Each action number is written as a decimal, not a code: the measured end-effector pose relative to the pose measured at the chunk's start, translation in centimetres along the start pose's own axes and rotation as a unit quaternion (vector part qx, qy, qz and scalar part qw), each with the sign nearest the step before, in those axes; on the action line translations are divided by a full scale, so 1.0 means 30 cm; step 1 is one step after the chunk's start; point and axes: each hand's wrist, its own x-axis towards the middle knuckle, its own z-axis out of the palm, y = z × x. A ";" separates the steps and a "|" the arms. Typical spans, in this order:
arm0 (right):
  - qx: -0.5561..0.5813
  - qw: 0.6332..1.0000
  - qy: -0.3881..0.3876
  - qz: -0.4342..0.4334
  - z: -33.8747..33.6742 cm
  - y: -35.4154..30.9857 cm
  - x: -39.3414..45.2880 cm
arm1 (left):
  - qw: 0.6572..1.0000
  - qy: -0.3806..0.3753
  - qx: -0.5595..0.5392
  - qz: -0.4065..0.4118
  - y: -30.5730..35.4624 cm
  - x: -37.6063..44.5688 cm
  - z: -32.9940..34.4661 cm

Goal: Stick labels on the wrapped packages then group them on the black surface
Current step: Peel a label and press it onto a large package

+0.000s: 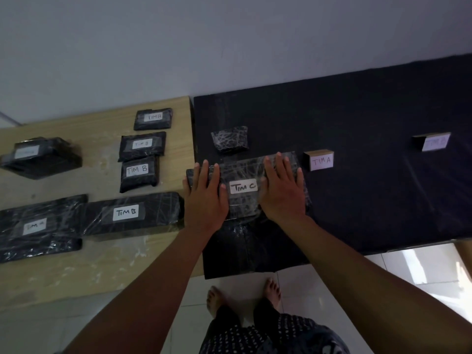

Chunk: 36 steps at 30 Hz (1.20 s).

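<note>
A long black wrapped package (242,172) lies on the black surface (370,190) near its left edge, with a white label reading "TIM C" (243,187) on top. My left hand (204,195) presses flat on the package's left part, fingers straight. My right hand (283,190) presses flat on its right part. A small unlabelled wrapped package (230,138) lies just behind it. Another large black package (252,246) sits under my wrists at the front edge.
On the wooden table (102,264) to the left lie several labelled packages, among them three small "TIM B" ones (139,173) and a long "TIM B" one (132,213). Two upright cards stand on the black surface: "TIM A" (319,160) and a farther one (434,142).
</note>
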 end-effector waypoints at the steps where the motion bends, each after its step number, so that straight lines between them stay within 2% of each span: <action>1: 0.004 1.000 0.004 0.002 -0.004 -0.004 -0.002 | 1.000 0.010 -0.004 0.001 0.008 -0.005 -0.001; 4: -0.021 1.000 0.008 0.006 -0.007 -0.025 -0.021 | 1.000 0.031 -0.003 -0.005 0.034 -0.019 0.005; 10: -0.047 0.999 0.009 -0.002 0.020 -0.021 -0.041 | 0.999 0.027 0.018 -0.009 0.030 -0.023 0.027; 20: -0.016 1.000 -0.014 -0.021 -0.002 0.010 -0.037 | 0.999 -0.019 0.017 0.024 -0.006 -0.020 0.014; 24: 0.006 1.000 -0.007 -0.012 -0.010 0.000 -0.037 | 1.000 -0.014 -0.009 -0.001 0.015 -0.020 0.002; 29: -0.051 0.998 -0.013 -0.019 0.001 -0.002 -0.046 | 0.999 0.002 0.037 0.006 0.026 -0.039 0.016; 36: -0.026 0.999 -0.030 -0.032 -0.008 0.011 -0.043 | 0.997 -0.039 0.059 0.024 0.009 -0.037 0.016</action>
